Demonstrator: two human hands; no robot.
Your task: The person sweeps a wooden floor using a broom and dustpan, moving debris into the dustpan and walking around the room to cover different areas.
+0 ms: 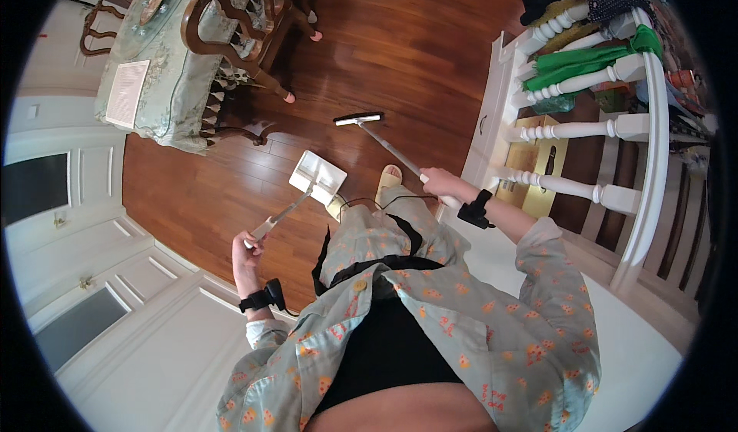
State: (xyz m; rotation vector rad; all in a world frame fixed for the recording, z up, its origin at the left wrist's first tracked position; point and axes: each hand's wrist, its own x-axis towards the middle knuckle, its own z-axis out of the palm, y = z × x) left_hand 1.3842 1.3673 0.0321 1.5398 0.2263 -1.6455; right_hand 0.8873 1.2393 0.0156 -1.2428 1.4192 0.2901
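My left hand (250, 247) is closed round the handle of a white long-handled dustpan (328, 177), whose pan is on the wooden floor before my feet. In my right hand (443, 183) is the grey and white handle of a broom. The broom head (358, 119), white with dark bristles, lies at the floor ahead, beyond the dustpan and to its right. I wear slippers; the right slipper (387, 185) shows whole, while the left one is partly hidden by the pan. Black bands with small devices are on both wrists.
At the upper left, a cloth-covered table (184, 115) stands with carved wooden chairs (202, 28) beside it. A white balustrade (654, 144) with a green cloth (576, 66) runs along the right. White panelled cabinets (167, 340) line the lower left. A golden box (539, 164) sits behind the balusters.
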